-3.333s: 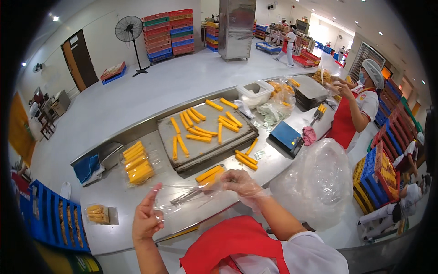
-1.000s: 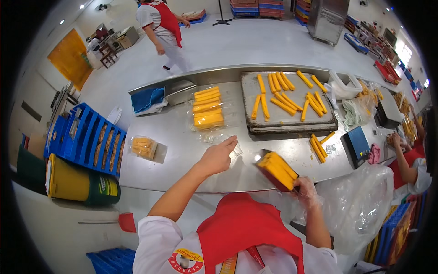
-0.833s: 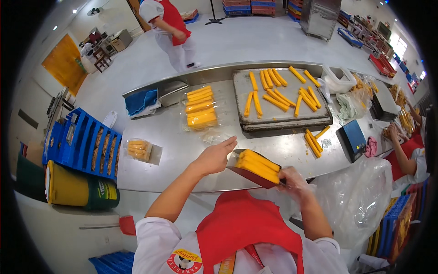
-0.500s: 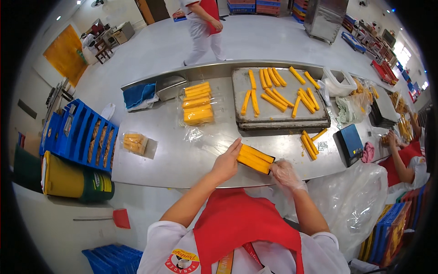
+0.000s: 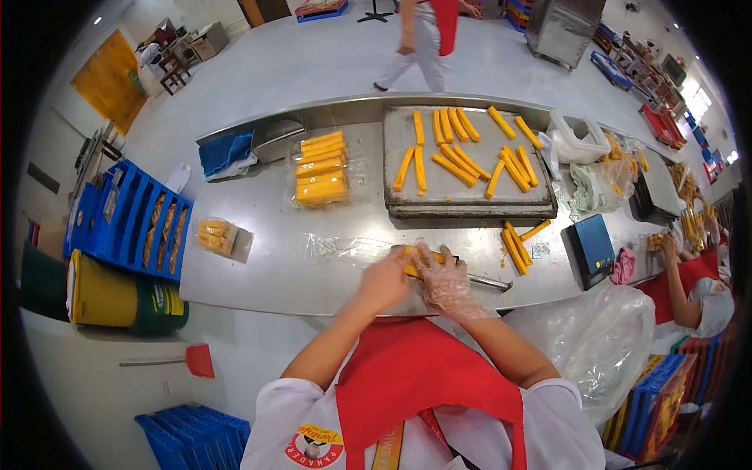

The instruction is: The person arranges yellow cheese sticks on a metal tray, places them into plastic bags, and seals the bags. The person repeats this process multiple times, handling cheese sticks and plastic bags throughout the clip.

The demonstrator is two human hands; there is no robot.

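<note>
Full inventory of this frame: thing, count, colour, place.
Metal table: one, grey, centre.
Tray: one, grey, far side, holding about a dozen loose orange sticks.
Bagged sticks: one stack, orange, left of tray.
Small packet: one, orange, table's left.
Crate: one, blue, off the left end.
Scale: one, blue, right.
Stick pack: one, orange, under both hands.
Left hand: bare, on pack.
Right hand: clear glove, on pack.

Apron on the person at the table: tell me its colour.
Red; the apron shows plainly in the head view.
</note>
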